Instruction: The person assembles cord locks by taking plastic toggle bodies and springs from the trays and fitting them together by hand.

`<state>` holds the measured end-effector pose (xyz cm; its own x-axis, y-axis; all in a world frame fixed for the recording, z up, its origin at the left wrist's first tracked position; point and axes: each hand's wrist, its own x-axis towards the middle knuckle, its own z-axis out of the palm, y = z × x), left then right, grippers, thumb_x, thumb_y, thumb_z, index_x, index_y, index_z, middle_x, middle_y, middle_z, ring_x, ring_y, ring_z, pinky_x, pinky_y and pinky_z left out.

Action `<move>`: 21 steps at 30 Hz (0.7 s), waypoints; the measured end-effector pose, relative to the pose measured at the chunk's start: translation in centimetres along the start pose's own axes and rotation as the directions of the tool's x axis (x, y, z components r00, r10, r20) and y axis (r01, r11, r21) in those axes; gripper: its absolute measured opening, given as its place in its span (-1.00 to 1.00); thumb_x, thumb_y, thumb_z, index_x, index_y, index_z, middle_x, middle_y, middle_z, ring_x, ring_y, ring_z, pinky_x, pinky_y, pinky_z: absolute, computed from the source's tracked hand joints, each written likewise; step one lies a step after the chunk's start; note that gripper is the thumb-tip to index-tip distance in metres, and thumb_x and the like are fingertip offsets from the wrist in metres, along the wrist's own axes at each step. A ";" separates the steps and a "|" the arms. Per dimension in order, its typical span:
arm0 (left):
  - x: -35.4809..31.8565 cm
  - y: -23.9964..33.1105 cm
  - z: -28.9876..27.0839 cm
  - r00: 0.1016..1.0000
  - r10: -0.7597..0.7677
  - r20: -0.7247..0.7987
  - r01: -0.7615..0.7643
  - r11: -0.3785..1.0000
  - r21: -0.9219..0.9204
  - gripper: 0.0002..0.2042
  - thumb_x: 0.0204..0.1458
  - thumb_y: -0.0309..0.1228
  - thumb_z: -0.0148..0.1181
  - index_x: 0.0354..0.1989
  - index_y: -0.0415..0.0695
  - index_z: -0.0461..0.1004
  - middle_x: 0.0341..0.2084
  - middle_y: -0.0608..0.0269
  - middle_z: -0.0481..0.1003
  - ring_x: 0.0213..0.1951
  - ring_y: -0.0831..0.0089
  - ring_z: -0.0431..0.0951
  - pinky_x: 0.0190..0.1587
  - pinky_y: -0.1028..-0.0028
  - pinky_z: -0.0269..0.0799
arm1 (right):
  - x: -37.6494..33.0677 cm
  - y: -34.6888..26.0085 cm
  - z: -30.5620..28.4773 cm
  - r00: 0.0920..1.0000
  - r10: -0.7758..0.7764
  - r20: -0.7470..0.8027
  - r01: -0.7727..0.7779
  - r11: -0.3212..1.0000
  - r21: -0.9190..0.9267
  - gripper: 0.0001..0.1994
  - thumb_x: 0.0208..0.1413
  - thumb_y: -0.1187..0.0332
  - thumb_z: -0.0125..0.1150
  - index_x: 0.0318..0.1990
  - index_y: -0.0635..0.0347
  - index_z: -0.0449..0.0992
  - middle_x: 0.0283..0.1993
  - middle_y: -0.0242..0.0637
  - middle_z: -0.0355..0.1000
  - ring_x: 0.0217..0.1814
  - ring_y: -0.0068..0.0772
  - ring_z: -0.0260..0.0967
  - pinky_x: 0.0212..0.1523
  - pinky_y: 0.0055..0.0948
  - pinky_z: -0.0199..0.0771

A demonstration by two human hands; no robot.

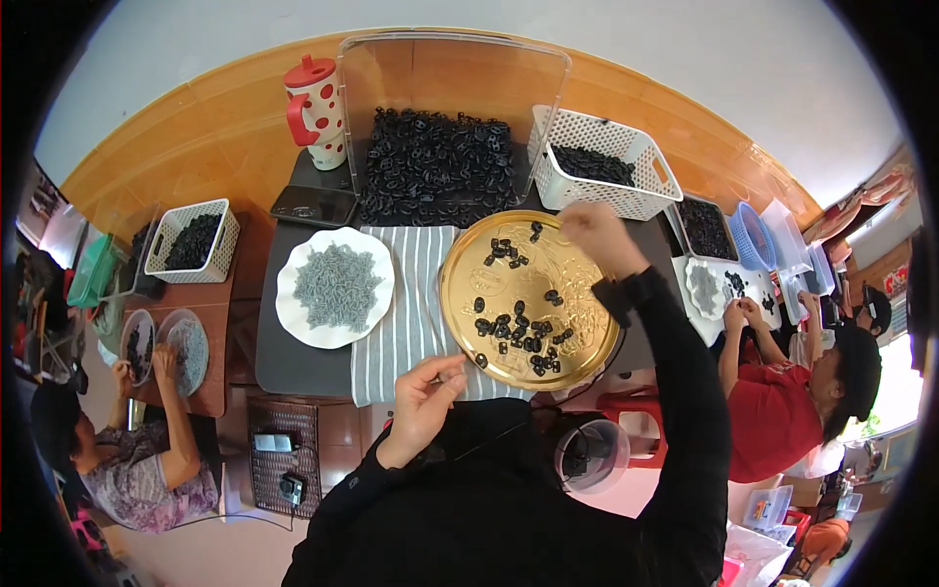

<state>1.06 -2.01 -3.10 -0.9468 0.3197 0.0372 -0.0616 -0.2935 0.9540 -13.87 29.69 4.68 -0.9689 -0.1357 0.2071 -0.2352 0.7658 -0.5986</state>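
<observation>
A round gold tray (pixel 468 323) holds scattered small black plastic pieces (pixel 514 331), most of them bunched toward its near side. At the near left rim, my left hand (pixel 421 403) is closed, thumb and fingers brought together; whatever they may hold is too small to make out. Over the far right rim, beside a white basket (pixel 646 203), my right hand (pixel 599 238) is also closed, and its fingertips are partly hidden. Left of the tray, a grey-and-white striped cloth (pixel 406 333) lies under part of a scalloped white plate (pixel 290 318) heaped with small grey pieces (pixel 338 286).
Behind the tray a clear bin (pixel 455 44) holds many black pieces. A red-dotted tumbler (pixel 327 122) and a dark phone (pixel 313 205) stand at the far left. Co-workers sit on both sides, at a brown table (pixel 220 367) on the left and a white tray (pixel 709 328) on the right.
</observation>
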 end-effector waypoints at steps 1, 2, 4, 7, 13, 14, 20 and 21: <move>0.0 0.0 -0.1 1.000 -0.028 0.008 0.028 0.999 0.026 -0.75 0.09 -0.60 0.11 -0.04 -0.27 0.46 -0.38 0.33 0.40 -0.43 0.69 0.35 -0.44 0.68 0.30 | -0.3 0.9 1.4 0.988 -0.156 -0.009 0.151 0.971 -0.185 -0.79 -0.19 0.56 0.16 -0.30 0.29 0.55 -0.44 -0.01 0.45 -0.36 -0.05 0.43 -0.31 -0.27 0.41; 0.0 0.0 -0.3 1.000 -0.031 0.006 0.031 0.999 0.025 -0.75 0.09 -0.60 0.11 -0.04 -0.27 0.46 -0.38 0.33 0.40 -0.43 0.69 0.35 -0.44 0.68 0.30 | -0.7 1.0 2.6 0.988 -0.156 -0.014 0.147 0.955 -0.256 -0.77 -0.20 0.57 0.14 -0.29 0.29 0.54 -0.31 0.05 0.44 -0.25 0.06 0.40 -0.21 -0.19 0.41; 0.2 0.2 -0.4 0.998 -0.034 0.054 0.031 0.998 0.054 -0.76 0.08 -0.62 0.11 -0.06 -0.27 0.47 -0.38 0.33 0.40 -0.41 0.67 0.36 -0.40 0.67 0.30 | -0.1 1.5 4.0 0.979 -0.188 0.074 0.202 0.915 -0.350 -0.77 -0.15 0.56 0.13 -0.25 0.30 0.53 -0.31 0.00 0.40 -0.23 0.02 0.39 -0.19 -0.16 0.39; 0.2 -0.2 -0.6 1.000 0.008 0.029 -0.009 1.000 0.009 -0.78 0.06 -0.60 0.15 -0.09 -0.21 0.52 -0.39 0.37 0.42 -0.48 0.71 0.36 -0.51 0.71 0.28 | 1.2 1.1 5.2 0.973 -0.179 0.146 0.225 0.876 -0.427 -0.76 -0.15 0.55 0.14 -0.23 0.32 0.52 -0.32 0.00 0.37 -0.22 0.04 0.36 -0.15 -0.14 0.37; 0.5 -0.7 -1.2 0.999 -0.021 0.026 0.021 1.000 0.014 -0.78 0.07 -0.59 0.15 -0.09 -0.21 0.52 -0.40 0.37 0.41 -0.47 0.70 0.35 -0.51 0.70 0.27 | 1.0 2.4 5.7 0.949 -0.195 0.247 0.282 0.875 -0.394 -0.90 -0.10 0.49 0.14 -0.40 0.32 0.42 -0.37 0.00 0.35 -0.23 0.07 0.34 -0.18 -0.12 0.34; 0.5 -0.8 -1.2 0.999 -0.026 0.023 0.026 1.000 0.010 -0.78 0.07 -0.59 0.15 -0.09 -0.21 0.52 -0.40 0.37 0.41 -0.47 0.70 0.35 -0.51 0.70 0.27 | 0.4 1.7 5.8 0.948 -0.192 0.253 0.282 0.876 -0.392 -0.90 -0.10 0.49 0.14 -0.40 0.32 0.42 -0.37 0.00 0.35 -0.23 0.07 0.34 -0.18 -0.12 0.34; 0.3 -0.8 -1.3 0.999 -0.022 0.047 0.020 0.999 0.030 -0.78 0.07 -0.58 0.14 -0.09 -0.21 0.52 -0.40 0.36 0.41 -0.45 0.70 0.36 -0.50 0.70 0.27 | -4.0 -3.2 6.1 0.901 -0.181 0.394 0.347 0.845 -0.406 -0.88 -0.14 0.49 0.14 -0.42 0.35 0.40 -0.39 0.04 0.40 -0.29 0.04 0.39 -0.25 -0.16 0.41; 0.2 -0.6 -1.1 0.998 -0.016 0.056 0.014 0.999 0.032 -0.78 0.08 -0.58 0.14 -0.09 -0.21 0.52 -0.40 0.36 0.41 -0.45 0.70 0.36 -0.50 0.70 0.27 | -4.4 -3.4 5.9 0.895 -0.219 0.388 0.380 0.831 -0.406 -0.85 -0.12 0.48 0.16 -0.38 0.36 0.40 -0.42 0.00 0.41 -0.32 0.03 0.41 -0.27 -0.16 0.42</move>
<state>0.51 -2.76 -4.03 -0.9266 0.3740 0.0386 -0.0648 -0.2602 0.9634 -9.22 23.99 1.24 -0.8458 -0.5332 0.0160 -0.5318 0.8404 -0.1044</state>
